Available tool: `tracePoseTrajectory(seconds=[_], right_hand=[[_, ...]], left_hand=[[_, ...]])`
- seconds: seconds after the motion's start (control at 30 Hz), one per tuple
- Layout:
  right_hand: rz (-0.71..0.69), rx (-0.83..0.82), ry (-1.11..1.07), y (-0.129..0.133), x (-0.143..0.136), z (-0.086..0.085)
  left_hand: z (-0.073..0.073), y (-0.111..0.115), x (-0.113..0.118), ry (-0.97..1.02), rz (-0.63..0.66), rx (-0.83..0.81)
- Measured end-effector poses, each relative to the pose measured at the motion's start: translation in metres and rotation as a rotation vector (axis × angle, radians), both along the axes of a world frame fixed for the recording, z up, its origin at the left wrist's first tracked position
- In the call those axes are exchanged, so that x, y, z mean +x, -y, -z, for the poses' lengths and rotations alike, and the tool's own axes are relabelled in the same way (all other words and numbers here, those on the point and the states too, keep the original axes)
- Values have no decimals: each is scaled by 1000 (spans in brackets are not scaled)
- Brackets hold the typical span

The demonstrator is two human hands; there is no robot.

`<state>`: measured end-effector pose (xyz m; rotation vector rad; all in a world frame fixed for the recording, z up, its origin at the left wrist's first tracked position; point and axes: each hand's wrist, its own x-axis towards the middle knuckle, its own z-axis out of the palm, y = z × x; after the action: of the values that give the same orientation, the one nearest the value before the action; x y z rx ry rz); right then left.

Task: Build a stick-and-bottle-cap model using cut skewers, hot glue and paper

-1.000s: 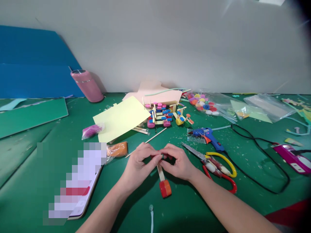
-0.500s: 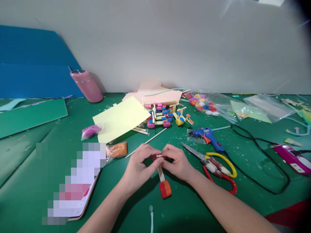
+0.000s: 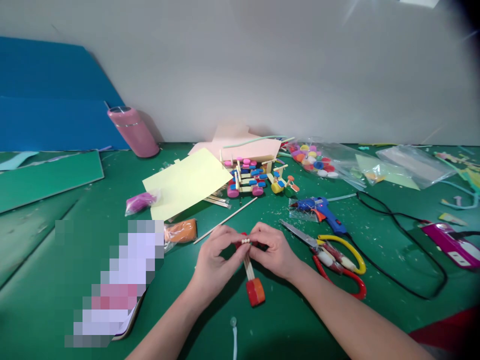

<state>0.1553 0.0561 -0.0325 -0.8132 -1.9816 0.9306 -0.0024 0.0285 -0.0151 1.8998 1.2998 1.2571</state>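
jutting between fingers (image 3: 238, 255): pale sticks (image 3: 249, 270)

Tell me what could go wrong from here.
The thin pale wooden sticks could twist: the left hand and right hand close over their far part, leaving the rounded red-and-orange block at the near end unheld.

The metal-bladed scissors with yellow and red handles lie beside the right hand, so a sideways sweep might knock them.

The thin black cord loops right of the scissors; catching it might drag the blue plastic glue gun.
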Motion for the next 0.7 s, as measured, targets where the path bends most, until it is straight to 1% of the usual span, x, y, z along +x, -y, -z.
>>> tracePoseTrajectory(seconds=[0.4, 0.7], right_hand=[[-5, 2, 7, 0, 0, 0], [-2, 0, 16, -1, 1, 2]], left_hand=[[6, -2, -1, 51, 29, 30], [0, -1, -1, 46, 33, 26]])
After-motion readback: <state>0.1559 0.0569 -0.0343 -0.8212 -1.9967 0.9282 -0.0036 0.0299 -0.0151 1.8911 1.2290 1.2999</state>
